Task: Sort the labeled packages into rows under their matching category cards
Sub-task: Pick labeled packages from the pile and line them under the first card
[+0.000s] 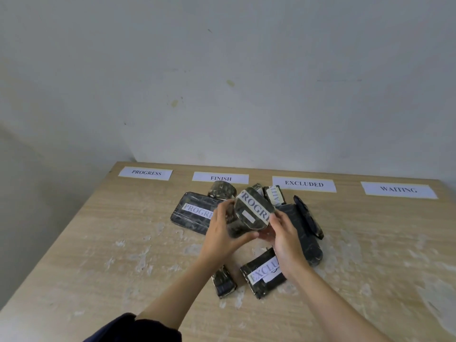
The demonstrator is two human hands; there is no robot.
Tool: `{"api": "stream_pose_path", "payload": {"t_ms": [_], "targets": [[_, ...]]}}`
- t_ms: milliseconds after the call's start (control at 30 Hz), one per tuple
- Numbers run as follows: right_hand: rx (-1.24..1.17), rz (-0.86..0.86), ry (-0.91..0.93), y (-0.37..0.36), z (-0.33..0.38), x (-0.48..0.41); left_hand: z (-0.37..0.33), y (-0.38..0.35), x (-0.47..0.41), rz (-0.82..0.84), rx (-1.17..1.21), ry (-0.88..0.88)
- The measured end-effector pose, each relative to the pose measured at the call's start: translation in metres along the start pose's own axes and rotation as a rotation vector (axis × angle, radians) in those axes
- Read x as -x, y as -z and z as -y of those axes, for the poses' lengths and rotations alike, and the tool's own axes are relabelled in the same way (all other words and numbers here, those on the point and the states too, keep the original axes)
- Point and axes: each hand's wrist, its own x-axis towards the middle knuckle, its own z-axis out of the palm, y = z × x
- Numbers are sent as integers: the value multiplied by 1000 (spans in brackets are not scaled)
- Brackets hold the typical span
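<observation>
A PROGRESS-labelled package [251, 211] is lifted in both hands above the unsorted pile.

It is gripped between the left hand [223, 233] and the right hand [283, 240], fingers closed around its sides and label tilted up, probably for reading; the matching PROGRESS card [145, 173] lies on the counter [98, 243] far left of the pile, no row yet beneath it.

Along your table's [98, 243] far edge, left to right: PROGRESS card [145, 173], FINISH card [220, 178], EXCLUDED card [304, 184], WAITING card [398, 190]. Package pile [306, 230] lies before FINISH and EXCLUDED.
</observation>
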Motion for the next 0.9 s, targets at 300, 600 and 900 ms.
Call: {"api": "stream_pose_path", "payload": {"t_ms": [300,600,900], "targets": [[220,319,45,-73,16,-11,38,77,8,-316,80,96],[702,-328,-313,-138,-87,-45,128,157,11,-510,91,316],[405,-309,-219,-215,-109,-63,190,225,-6,-626,107,437]]}}
